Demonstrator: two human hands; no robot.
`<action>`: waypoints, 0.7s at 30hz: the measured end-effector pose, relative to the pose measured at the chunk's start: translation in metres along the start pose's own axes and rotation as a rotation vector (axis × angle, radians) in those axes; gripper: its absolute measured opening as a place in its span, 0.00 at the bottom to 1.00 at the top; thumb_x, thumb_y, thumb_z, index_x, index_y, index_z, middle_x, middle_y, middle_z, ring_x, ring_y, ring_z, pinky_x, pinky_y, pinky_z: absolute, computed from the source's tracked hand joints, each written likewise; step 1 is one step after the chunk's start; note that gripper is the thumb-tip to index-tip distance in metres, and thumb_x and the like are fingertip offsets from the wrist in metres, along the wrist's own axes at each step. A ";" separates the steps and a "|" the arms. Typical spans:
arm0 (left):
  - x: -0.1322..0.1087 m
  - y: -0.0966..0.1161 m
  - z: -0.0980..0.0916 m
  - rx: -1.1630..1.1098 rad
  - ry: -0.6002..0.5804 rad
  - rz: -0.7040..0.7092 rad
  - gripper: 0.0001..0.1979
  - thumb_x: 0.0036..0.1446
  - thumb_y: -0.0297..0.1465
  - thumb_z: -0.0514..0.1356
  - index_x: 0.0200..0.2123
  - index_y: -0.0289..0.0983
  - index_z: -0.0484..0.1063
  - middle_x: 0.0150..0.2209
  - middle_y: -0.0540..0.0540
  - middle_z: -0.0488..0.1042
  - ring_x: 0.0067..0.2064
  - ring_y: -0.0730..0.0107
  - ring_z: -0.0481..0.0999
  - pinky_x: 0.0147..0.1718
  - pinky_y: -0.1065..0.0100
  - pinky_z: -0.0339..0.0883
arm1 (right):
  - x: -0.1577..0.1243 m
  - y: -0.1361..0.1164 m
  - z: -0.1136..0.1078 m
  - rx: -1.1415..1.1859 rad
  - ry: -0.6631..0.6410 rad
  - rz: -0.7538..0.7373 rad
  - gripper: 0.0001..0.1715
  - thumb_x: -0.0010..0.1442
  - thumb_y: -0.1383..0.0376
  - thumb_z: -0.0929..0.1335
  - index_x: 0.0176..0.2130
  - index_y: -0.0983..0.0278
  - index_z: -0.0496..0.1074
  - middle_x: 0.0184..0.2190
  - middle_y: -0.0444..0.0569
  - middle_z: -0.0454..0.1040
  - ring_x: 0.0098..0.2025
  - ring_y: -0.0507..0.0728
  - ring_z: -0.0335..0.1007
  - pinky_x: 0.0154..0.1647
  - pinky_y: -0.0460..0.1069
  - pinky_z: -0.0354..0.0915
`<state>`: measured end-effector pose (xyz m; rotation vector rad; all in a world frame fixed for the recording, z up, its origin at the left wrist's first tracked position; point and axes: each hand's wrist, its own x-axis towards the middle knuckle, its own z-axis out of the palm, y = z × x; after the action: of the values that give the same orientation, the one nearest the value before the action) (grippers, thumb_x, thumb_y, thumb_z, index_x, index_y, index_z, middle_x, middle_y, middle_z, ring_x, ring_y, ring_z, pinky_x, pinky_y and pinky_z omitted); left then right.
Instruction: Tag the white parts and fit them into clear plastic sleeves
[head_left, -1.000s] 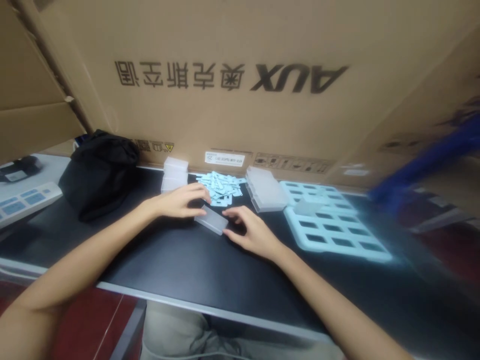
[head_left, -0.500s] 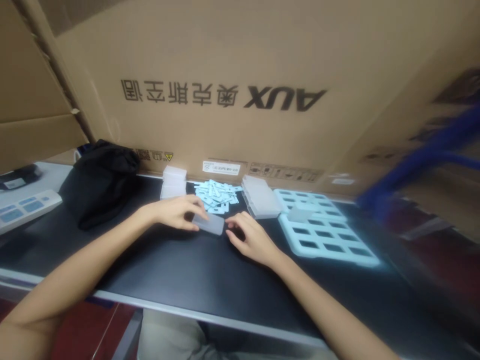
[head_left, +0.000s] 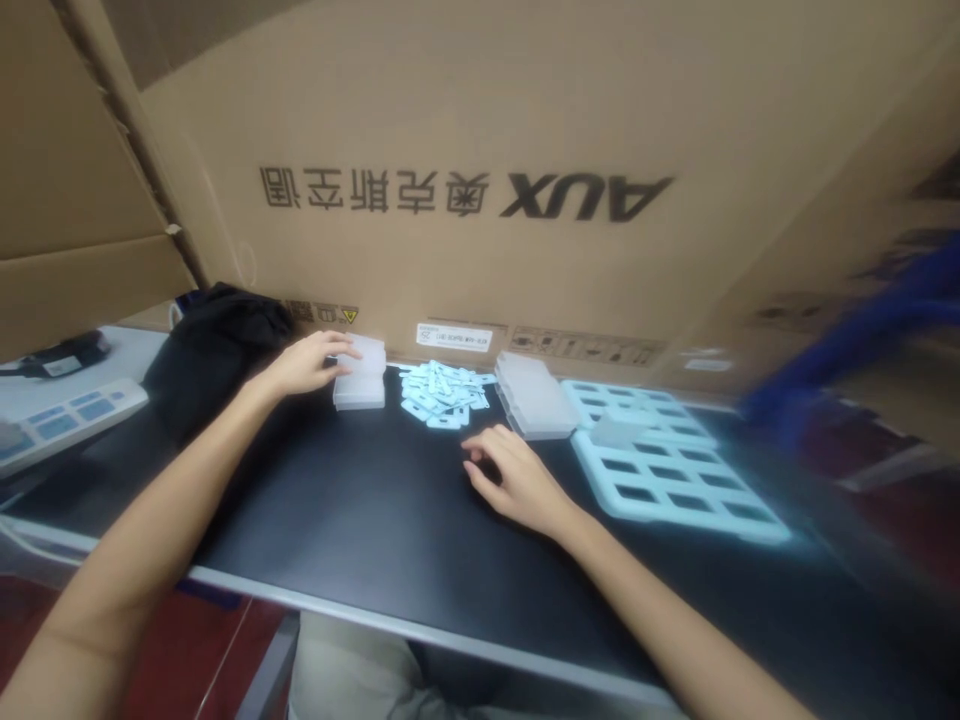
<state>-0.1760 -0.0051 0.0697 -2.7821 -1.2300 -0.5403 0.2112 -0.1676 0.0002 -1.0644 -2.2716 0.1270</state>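
My left hand (head_left: 306,362) reaches to the back left of the black table (head_left: 360,520). Its fingers grip the left end of a small clear plastic box (head_left: 365,351), which lies on top of a stack of like boxes (head_left: 360,390). My right hand (head_left: 511,474) rests on the table nearer me, fingers loosely apart and holding nothing. A pile of small light blue flat pieces (head_left: 444,390) lies between the stack and a second group of clear boxes (head_left: 534,398).
A light blue tray (head_left: 679,470) with rectangular pockets lies to the right, one clear box (head_left: 618,431) on it. A black bag (head_left: 219,335) sits at the back left, a pale keypad device (head_left: 64,415) beyond it. A large cardboard box (head_left: 487,120) walls the back.
My left hand has carried the clear box from the middle of the table to the top of the stack at the back left. My right hand has let go and stayed put.
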 end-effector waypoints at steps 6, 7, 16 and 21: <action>0.000 -0.005 0.010 -0.068 -0.046 -0.041 0.20 0.68 0.45 0.56 0.56 0.43 0.76 0.62 0.41 0.71 0.53 0.60 0.76 0.56 0.55 0.70 | -0.001 -0.001 -0.001 -0.021 -0.005 -0.041 0.08 0.70 0.65 0.63 0.49 0.59 0.68 0.39 0.51 0.74 0.42 0.61 0.71 0.44 0.58 0.69; 0.000 -0.006 0.011 -0.075 -0.046 -0.050 0.21 0.68 0.46 0.55 0.56 0.43 0.76 0.62 0.40 0.70 0.52 0.60 0.76 0.55 0.56 0.71 | 0.000 -0.001 -0.002 -0.028 0.024 -0.059 0.09 0.70 0.65 0.63 0.50 0.59 0.67 0.41 0.52 0.74 0.44 0.61 0.71 0.46 0.59 0.69; -0.002 0.003 0.008 0.057 -0.037 -0.097 0.24 0.68 0.53 0.53 0.56 0.47 0.77 0.64 0.44 0.67 0.62 0.55 0.69 0.62 0.50 0.67 | -0.012 0.039 -0.049 -0.331 0.913 0.485 0.32 0.62 0.52 0.68 0.58 0.64 0.59 0.51 0.62 0.62 0.56 0.70 0.63 0.57 0.67 0.64; 0.000 0.020 0.004 0.139 0.081 -0.068 0.26 0.70 0.52 0.50 0.57 0.46 0.75 0.59 0.43 0.72 0.59 0.54 0.69 0.59 0.51 0.69 | -0.029 0.085 -0.066 -0.168 0.893 0.787 0.34 0.55 0.45 0.70 0.51 0.63 0.62 0.55 0.62 0.61 0.64 0.71 0.55 0.65 0.66 0.57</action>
<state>-0.1606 -0.0180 0.0678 -2.5869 -1.2960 -0.5443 0.3194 -0.1428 0.0107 -1.6337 -1.0193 -0.1953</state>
